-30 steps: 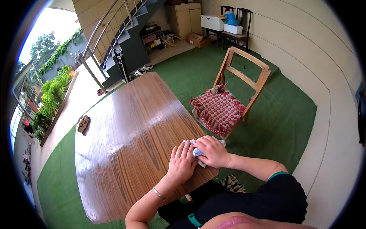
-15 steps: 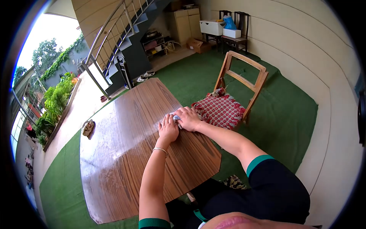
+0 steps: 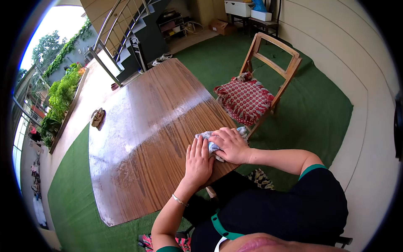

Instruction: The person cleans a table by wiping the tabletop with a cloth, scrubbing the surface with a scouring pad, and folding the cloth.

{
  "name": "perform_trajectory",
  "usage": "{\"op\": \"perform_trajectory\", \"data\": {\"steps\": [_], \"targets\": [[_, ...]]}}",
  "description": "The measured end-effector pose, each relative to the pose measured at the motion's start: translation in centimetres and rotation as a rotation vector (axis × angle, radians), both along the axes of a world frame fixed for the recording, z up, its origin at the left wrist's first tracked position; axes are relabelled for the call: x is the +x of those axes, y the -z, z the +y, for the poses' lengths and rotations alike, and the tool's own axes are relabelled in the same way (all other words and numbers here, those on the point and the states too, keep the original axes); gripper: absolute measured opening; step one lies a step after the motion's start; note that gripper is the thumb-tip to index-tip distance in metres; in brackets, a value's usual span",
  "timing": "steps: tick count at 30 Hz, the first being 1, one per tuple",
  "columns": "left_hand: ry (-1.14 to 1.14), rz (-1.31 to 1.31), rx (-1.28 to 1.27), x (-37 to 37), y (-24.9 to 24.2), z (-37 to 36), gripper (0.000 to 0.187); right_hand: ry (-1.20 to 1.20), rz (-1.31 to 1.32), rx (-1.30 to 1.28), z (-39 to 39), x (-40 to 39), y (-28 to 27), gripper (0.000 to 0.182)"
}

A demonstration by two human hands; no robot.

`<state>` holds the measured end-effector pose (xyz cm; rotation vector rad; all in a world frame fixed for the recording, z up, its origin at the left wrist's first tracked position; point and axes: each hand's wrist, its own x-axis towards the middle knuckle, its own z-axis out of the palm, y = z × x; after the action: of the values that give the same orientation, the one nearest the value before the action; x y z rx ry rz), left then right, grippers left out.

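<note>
At the far left we see a long planter (image 3: pixel 56 113) filled with leafy green plants, running along a pale paved strip. Beside it, a small brown item (image 3: pixel 97 117) lies on the paving; we cannot tell what it is.

Moving right, a large wooden table (image 3: pixel 138 138) with a glossy, streaked top stands on green artificial turf (image 3: pixel 67 201). Most of its surface is bare, leaving wide room toward the far end and the left edge.

Near the table's right near corner, our left hand (image 3: pixel 198 161) lies flat, palm down, fingers straight and together, holding nothing; its fingertips touch the edge of a crumpled pale blue cloth (image 3: pixel 208 139). Just to the right, our right hand (image 3: pixel 231 145) presses down on that cloth with fingers curled over it, gripping it against the wood. The cloth sits close to the table's right edge, with a bit of it reaching the rim.

Right of the table, set a little apart, stands a wooden chair (image 3: pixel 273 69) with a red patterned cushion (image 3: pixel 244 99) on its seat. Turf lies open around the chair up to a curved pale wall (image 3: pixel 369 84).

At the top, beyond the table's far end, a staircase (image 3: pixel 126 33) rises, and a second chair (image 3: pixel 252 17) carries a white box (image 3: pixel 237 7).
</note>
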<state>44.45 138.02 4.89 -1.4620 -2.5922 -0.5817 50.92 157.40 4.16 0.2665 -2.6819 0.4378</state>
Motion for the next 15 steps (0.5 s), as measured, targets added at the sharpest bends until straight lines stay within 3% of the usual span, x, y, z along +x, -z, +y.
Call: {"op": "perform_trajectory", "data": {"steps": [5,15], "targets": [[0.078,-0.076,-0.035,3.5,-0.7,-2.9,0.073,-0.064,-0.045,0.037,-2.0,4.2,-0.8,0.052],[-0.022,0.024,-0.103,-5.4,-0.1,-1.8,0.064,-0.078,0.002,-0.012,-1.6,-6.0,0.3,0.044]]}}
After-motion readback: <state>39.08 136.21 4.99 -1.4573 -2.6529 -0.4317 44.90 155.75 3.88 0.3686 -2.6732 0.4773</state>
